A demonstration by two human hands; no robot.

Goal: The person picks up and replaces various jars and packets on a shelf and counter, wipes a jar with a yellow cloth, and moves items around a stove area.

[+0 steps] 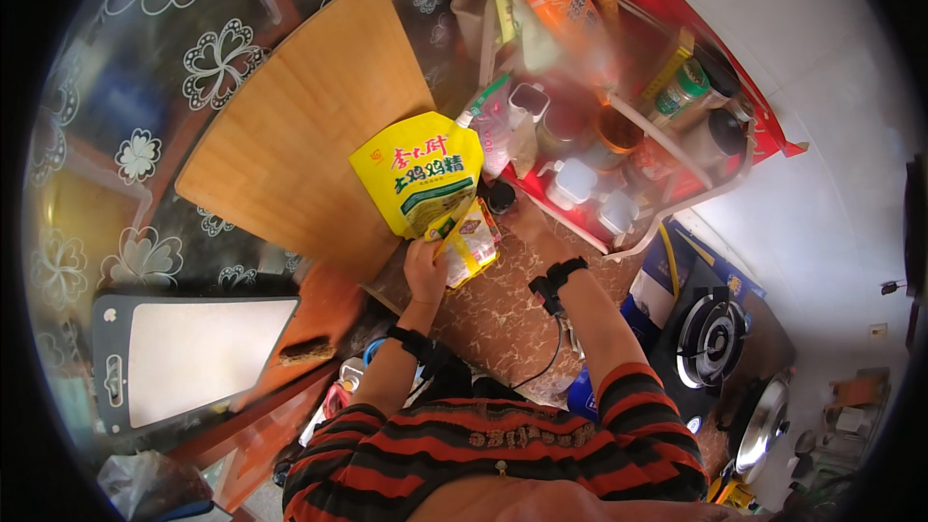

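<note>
My left hand [426,270] grips the edge of a small white, yellow and red plastic packet [471,246] on the brown marble-patterned counter [500,312]. Right behind that packet a large yellow spouted pouch [417,167] stands upright, bearing writing. My right hand [528,221] is closed around the side of a small black-capped container [501,197], just right of the packet. Its fingertips are partly hidden and blurred.
A wooden board [312,130] leans behind the pouch. At the right rear, a rack [667,138] holds several seasoning jars and bags. A gas burner [714,341] and a lidded pan [761,424] are to the right. At far left stands a grey-rimmed cutting board [199,362].
</note>
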